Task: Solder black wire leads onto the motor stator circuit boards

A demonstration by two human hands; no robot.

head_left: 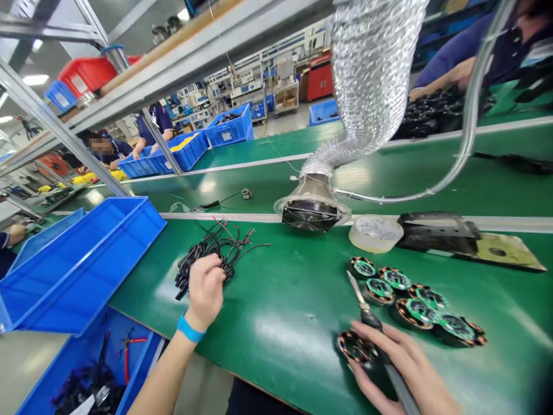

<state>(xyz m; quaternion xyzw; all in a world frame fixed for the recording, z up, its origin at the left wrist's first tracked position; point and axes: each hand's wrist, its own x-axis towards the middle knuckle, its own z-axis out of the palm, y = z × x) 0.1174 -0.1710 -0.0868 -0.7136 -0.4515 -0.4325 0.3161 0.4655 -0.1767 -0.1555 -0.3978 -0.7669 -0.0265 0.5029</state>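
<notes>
My left hand [206, 288], with a blue band at the wrist, is closed over a bundle of black cables [185, 268] with thin red and black wire ends. Its curled fingers hide what they hold, if anything. A soldering iron [371, 317] lies in my right hand [401, 363], its tip pointing up and away. The thumb and a finger of that hand also reach around a copper-wound motor stator [355, 346] on the green bench. Several more stators with green circuit boards [419, 311] stand grouped beyond the right hand.
A fume extractor hood [313, 213] hangs from a foil duct. Behind the stators are a round translucent container [375, 233] and a black holder [440, 230]. Blue bins [86, 259] stand at the left; a lower one holds red-handled pliers [127, 357]. Other people work across the bench.
</notes>
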